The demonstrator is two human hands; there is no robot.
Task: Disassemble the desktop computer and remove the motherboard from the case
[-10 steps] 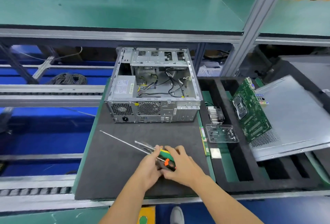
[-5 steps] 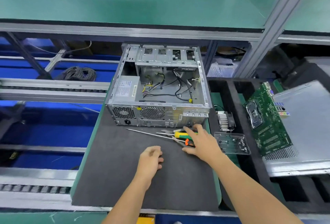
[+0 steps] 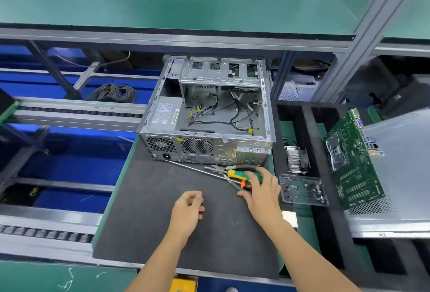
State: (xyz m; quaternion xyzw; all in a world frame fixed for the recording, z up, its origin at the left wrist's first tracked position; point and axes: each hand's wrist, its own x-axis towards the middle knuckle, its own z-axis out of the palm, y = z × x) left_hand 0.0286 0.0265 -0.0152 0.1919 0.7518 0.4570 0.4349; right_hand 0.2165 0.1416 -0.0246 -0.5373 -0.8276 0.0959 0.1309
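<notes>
The open silver computer case [image 3: 207, 115] stands on the dark mat [image 3: 162, 222], holding only loose cables and the power supply. The green motherboard [image 3: 351, 159] leans upright in the black foam tray [image 3: 325, 233] at the right, against the grey side panel [image 3: 400, 170]. Several tools lie in front of the case: a long screwdriver with a green and yellow handle [image 3: 235, 173], pliers [image 3: 218, 168]. My right hand [image 3: 260, 194] rests on the tool handles with fingers spread. My left hand [image 3: 188, 210] hovers over the mat, loosely curled, holding nothing.
A CPU cooler [image 3: 296, 158] and a clear plastic tray with screws [image 3: 302, 189] sit between case and motherboard. A small silver chip [image 3: 290, 219] lies near my right wrist. A green shelf [image 3: 186, 1] overhangs the case. Conveyor rails run at the left.
A second ago both hands held the tools together near the mat's front. My right hand moved them up to the case front and set them down; my left hand let go and stayed back.
</notes>
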